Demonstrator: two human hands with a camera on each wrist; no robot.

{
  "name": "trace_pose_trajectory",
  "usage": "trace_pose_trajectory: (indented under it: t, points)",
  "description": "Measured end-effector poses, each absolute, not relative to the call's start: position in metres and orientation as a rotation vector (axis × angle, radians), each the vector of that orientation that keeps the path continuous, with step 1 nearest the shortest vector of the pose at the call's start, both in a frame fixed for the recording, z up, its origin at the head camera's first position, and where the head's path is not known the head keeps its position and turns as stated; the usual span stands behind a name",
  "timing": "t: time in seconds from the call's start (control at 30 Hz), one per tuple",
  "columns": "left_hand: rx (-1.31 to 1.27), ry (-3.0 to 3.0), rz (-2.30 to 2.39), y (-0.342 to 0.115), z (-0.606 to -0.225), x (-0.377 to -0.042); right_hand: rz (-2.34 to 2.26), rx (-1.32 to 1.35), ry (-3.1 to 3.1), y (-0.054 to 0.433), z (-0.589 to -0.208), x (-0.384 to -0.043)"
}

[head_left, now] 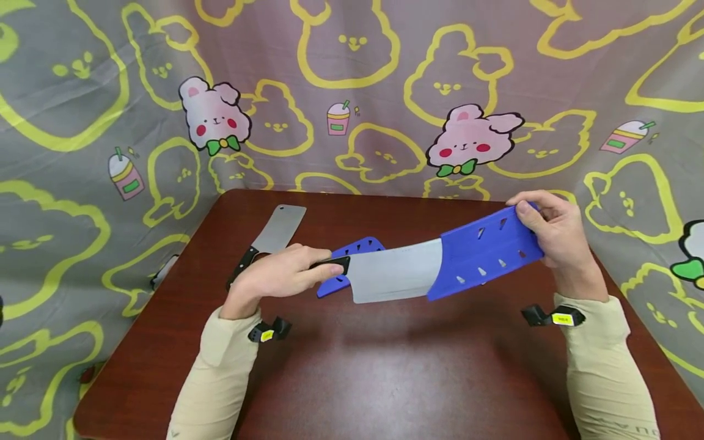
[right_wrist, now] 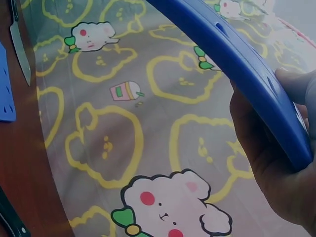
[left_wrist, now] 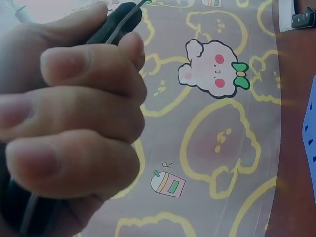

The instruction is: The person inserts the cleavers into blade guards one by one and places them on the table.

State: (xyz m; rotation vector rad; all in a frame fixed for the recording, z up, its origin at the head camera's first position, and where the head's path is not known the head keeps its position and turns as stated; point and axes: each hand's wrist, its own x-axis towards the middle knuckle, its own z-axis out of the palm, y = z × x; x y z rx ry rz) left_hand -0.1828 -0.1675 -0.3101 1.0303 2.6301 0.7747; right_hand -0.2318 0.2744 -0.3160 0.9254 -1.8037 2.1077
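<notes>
My left hand grips the black handle of a cleaver, its fingers curled round it in the left wrist view. The broad steel blade points right, above the table. Its far end runs into a blue blade sheath with slots along both sides, and that part of the blade is hidden. My right hand holds the sheath at its right end, thumb on the near face. From the right wrist, the sheath appears edge-on between thumb and fingers.
On the brown table a second cleaver lies at the back left. Another blue sheath lies partly behind the held blade. A black knife handle shows at the right wrist view's edge. A patterned curtain hangs behind.
</notes>
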Motion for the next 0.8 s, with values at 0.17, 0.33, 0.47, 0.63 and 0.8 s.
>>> trace_pose_trajectory:
  t: [0.17,0.33,0.47,0.63,0.8]
  points:
    - [1.046,2.674,0.822,-0.1636,-0.3108,-0.1838,2.131,0.926,-1.707,0.2748,-0.3163,-0.2318]
    - [1.092,2.68,0.837,-0.1595,-0.3126,-0.1852,2.16,0.924,-1.612,0.2726,-0.317,-0.2319]
    - [1.082,2.67,0.846,-0.1591,-0.3131,-0.1865,2.158,0.97,-1.636,0.2721,-0.3175,-0.232]
    - [1.066,2.647,0.848,-0.1599,-0.3149,-0.1876,2.164,1.003,-1.678,0.2703,-0.3201,-0.2336]
    - [1.057,2.64,0.851,-0.1578,-0.319,-0.188,2.156,0.972,-1.692,0.2695,-0.3214,-0.2324]
